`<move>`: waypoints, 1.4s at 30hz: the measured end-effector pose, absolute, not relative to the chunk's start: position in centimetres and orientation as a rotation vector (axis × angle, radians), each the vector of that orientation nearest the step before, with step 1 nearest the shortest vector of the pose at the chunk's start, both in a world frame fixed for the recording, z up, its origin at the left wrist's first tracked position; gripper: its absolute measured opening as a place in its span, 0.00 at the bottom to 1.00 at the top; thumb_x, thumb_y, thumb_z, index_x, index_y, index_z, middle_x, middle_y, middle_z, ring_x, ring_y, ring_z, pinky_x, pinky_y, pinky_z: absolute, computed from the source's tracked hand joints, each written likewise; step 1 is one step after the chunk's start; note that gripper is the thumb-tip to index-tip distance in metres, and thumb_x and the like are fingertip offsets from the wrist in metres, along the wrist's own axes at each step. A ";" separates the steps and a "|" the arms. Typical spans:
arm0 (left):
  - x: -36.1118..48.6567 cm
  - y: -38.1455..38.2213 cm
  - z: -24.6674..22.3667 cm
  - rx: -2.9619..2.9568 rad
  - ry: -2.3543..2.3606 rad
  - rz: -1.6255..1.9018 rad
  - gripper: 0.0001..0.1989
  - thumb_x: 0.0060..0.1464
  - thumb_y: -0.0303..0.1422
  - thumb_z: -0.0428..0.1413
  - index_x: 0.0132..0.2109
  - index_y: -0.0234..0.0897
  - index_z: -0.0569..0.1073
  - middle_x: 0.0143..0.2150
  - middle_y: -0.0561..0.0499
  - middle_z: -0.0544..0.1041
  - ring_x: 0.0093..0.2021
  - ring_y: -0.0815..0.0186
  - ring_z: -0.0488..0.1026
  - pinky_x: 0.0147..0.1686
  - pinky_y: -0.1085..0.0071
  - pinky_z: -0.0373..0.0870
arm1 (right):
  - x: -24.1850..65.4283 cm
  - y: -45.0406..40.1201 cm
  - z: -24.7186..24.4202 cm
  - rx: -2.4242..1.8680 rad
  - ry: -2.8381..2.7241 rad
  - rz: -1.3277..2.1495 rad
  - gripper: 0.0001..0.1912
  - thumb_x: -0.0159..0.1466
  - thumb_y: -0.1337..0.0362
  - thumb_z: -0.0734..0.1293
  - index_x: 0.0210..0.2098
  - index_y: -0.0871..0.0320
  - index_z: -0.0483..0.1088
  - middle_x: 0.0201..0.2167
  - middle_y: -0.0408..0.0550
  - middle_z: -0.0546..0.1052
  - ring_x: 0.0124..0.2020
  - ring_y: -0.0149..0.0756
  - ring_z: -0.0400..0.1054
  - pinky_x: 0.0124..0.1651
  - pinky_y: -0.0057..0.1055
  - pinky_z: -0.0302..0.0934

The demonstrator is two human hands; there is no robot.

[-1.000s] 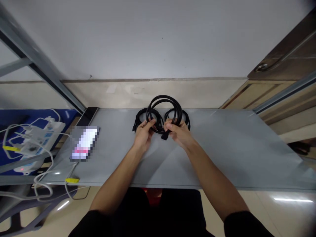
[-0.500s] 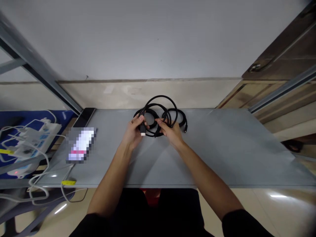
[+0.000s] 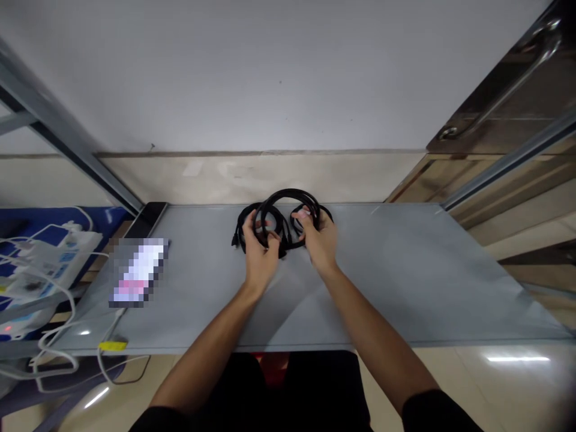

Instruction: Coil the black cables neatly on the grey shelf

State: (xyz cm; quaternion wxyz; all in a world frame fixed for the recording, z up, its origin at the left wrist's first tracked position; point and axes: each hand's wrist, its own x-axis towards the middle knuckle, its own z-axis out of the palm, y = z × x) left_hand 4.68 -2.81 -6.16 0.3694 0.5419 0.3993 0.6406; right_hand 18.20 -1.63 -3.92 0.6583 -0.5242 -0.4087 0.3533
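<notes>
Head view: left hand [image 3: 261,255] and right hand [image 3: 321,241] were part-curled, gripping opposite sides of a looped black cable [image 3: 291,193] above the grey table [image 3: 396,276]. Two more coils [image 3: 240,224] lay partly behind it, near the wall [image 3: 270,84].

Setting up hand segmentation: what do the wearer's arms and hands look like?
Left hand and right hand are bare: no gloves. No watch, bracelet or marking visible on either forearm. Black sleeves show at the bottom of the picture, leaving the forearms uncovered.
</notes>
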 end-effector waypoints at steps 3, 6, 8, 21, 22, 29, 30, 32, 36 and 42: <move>3.1 -1.4 -5.8 1.364 1.134 1.778 0.26 0.69 0.47 0.58 0.68 0.46 0.63 0.54 0.45 0.72 0.37 0.70 0.73 0.38 0.70 0.75 | 18.2 -2.3 -4.1 -1.047 -1.094 0.927 0.36 0.64 0.31 0.67 0.55 0.53 0.76 0.47 0.55 0.86 0.31 0.41 0.79 0.22 0.33 0.70; 1.4 0.0 -5.5 1.369 1.148 1.876 0.23 0.70 0.49 0.57 0.65 0.45 0.68 0.54 0.46 0.72 0.36 0.71 0.72 0.36 0.72 0.74 | 18.6 -2.3 -4.6 -0.974 -1.205 1.004 0.35 0.69 0.32 0.60 0.55 0.51 0.79 0.46 0.54 0.86 0.45 0.50 0.82 0.34 0.41 0.78; 0.5 0.6 -5.3 1.402 1.078 1.860 0.24 0.68 0.50 0.58 0.64 0.46 0.69 0.53 0.47 0.72 0.35 0.71 0.73 0.35 0.73 0.74 | 19.2 -2.1 -4.8 -1.000 -1.275 0.961 0.31 0.69 0.34 0.63 0.53 0.51 0.81 0.45 0.53 0.86 0.48 0.51 0.81 0.42 0.44 0.79; -1.4 0.8 -4.2 1.403 0.731 1.374 0.31 0.61 0.57 0.63 0.62 0.41 0.76 0.45 0.45 0.82 0.39 0.61 0.81 0.43 0.62 0.80 | 22.9 -1.7 -2.8 -1.108 -1.167 0.593 0.25 0.69 0.38 0.68 0.30 0.52 0.73 0.17 0.38 0.66 0.16 0.29 0.59 0.19 0.28 0.55; -1.4 0.8 -4.1 1.392 0.708 1.349 0.33 0.61 0.58 0.63 0.63 0.42 0.76 0.49 0.43 0.83 0.44 0.58 0.82 0.47 0.59 0.80 | 22.9 -1.6 -2.9 -1.076 -1.100 0.657 0.25 0.69 0.38 0.68 0.30 0.52 0.71 0.15 0.35 0.62 0.14 0.27 0.53 0.16 0.27 0.48; -2.0 0.4 -3.5 1.275 0.748 1.382 0.36 0.63 0.63 0.56 0.67 0.45 0.72 0.65 0.37 0.79 0.63 0.49 0.78 0.58 0.52 0.78 | 24.7 -1.0 -2.1 -0.714 -0.777 0.976 0.17 0.60 0.48 0.74 0.29 0.53 0.69 0.21 0.37 0.64 0.19 0.26 0.57 0.18 0.24 0.50; -2.2 0.5 -3.3 1.245 0.765 1.414 0.36 0.63 0.63 0.55 0.67 0.45 0.72 0.64 0.37 0.79 0.63 0.49 0.79 0.58 0.52 0.78 | 25.0 -1.0 -1.9 -0.687 -0.758 0.987 0.16 0.60 0.49 0.74 0.30 0.53 0.70 0.24 0.39 0.67 0.22 0.28 0.62 0.21 0.24 0.56; -2.6 0.8 -3.0 1.181 0.812 1.504 0.36 0.62 0.64 0.55 0.64 0.43 0.73 0.60 0.37 0.82 0.59 0.50 0.82 0.56 0.53 0.80 | 25.7 -0.9 -1.8 -0.656 -0.736 0.990 0.14 0.61 0.49 0.74 0.35 0.51 0.72 0.30 0.41 0.72 0.30 0.31 0.70 0.31 0.28 0.66; -3.7 1.4 -2.5 1.075 0.948 1.658 0.35 0.63 0.66 0.51 0.57 0.40 0.74 0.53 0.38 0.84 0.54 0.52 0.84 0.50 0.55 0.82 | 27.2 -0.8 -2.2 -0.670 -0.747 0.982 0.14 0.64 0.45 0.69 0.40 0.47 0.75 0.40 0.46 0.78 0.43 0.39 0.74 0.45 0.38 0.72; -5.0 1.8 -2.0 1.037 1.012 1.698 0.33 0.63 0.68 0.48 0.38 0.41 0.70 0.32 0.48 0.79 0.33 0.62 0.82 0.34 0.66 0.82 | 28.4 -1.1 -2.6 -0.782 -1.016 0.936 0.25 0.67 0.39 0.60 0.51 0.44 0.78 0.51 0.52 0.79 0.55 0.50 0.74 0.55 0.52 0.72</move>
